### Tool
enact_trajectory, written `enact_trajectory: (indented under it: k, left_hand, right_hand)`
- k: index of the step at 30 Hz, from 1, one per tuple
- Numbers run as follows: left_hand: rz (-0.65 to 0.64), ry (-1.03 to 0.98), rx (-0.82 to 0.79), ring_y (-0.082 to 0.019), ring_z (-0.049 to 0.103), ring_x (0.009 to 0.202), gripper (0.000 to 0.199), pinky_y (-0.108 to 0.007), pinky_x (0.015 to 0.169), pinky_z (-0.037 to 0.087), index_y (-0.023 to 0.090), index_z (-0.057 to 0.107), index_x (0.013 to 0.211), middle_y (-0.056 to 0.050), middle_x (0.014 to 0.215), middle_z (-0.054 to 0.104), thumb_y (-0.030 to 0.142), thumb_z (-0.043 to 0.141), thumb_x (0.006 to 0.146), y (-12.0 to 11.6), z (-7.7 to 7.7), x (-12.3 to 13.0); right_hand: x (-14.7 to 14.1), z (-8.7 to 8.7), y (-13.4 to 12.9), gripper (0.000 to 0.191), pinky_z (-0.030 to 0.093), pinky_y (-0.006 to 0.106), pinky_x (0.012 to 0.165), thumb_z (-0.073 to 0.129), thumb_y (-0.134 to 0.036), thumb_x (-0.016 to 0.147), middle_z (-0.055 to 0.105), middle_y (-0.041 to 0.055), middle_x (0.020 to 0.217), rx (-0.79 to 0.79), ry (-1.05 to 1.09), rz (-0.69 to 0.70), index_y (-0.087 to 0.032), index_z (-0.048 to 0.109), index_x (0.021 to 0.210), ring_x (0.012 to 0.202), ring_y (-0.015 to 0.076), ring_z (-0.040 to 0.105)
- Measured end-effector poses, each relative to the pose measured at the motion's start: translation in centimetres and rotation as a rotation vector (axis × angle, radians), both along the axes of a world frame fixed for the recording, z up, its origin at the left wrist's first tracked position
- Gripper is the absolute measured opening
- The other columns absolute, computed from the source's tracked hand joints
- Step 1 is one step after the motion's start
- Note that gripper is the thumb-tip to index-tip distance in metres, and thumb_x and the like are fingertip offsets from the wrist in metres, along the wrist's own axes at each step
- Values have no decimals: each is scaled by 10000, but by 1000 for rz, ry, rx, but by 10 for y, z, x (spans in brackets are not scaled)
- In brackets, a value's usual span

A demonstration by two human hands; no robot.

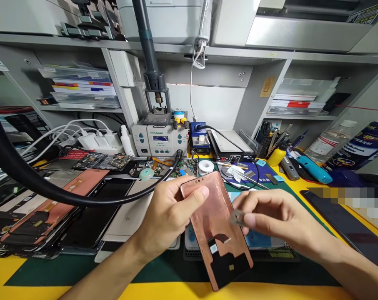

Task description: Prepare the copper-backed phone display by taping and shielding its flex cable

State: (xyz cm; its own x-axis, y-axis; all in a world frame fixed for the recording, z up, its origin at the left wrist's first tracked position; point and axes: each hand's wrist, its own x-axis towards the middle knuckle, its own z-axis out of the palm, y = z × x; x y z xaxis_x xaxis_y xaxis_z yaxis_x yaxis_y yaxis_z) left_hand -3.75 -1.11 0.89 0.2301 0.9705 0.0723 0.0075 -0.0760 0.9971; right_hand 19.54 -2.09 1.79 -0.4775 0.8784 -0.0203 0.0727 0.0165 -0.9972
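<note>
A copper-coloured phone panel (218, 212) is leaning in the air above the green mat (163, 271), in front of the person. Its long axis is running from upper left to lower right: the end with the small round holes is pointing away and leftward, while the end with the black patch (226, 266) is pointing toward the person and slightly rightward. The coppery face is showing upward.

The left hand (171, 212) is gripping the panel's upper left part, thumb lying closed on the face, the other fingers bending behind it. The right hand (273, 212) is pinching a small grey piece (237, 217) between thumb and fingers at the panel's right long edge; whether that piece is touching the panel, one cannot tell.

Farther left, a stack of phone parts (60, 202) is lying beside the black hose (82, 200). Behind the panel, a white roll (206, 166) is sitting near the rework station (160, 141). On the right, a dark phone (339, 225) is lying slantwise.
</note>
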Motion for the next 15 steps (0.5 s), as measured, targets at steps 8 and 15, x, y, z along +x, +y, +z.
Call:
enact_trajectory:
  k: [8,15]
  left_hand:
    - [-134,89,41,-68,385,324,258,-193,324,278,192,604,712,69,429,454,394,613,872,-9,-1,11]
    - [-194,97,-3,-61,417,347,255,-164,325,319,185,613,740,70,481,479,384,584,897,-16,-1,17]
  right_hand:
    - [-10,-8,2,118,449,253,569,768,-327,806,690,14,799,53,142,-333,-215,738,778,545,111,597]
    - [-18,-2,-5,201,459,217,531,777,-357,791,626,-15,632,34,126,-375,-189,708,705,543,99,553]
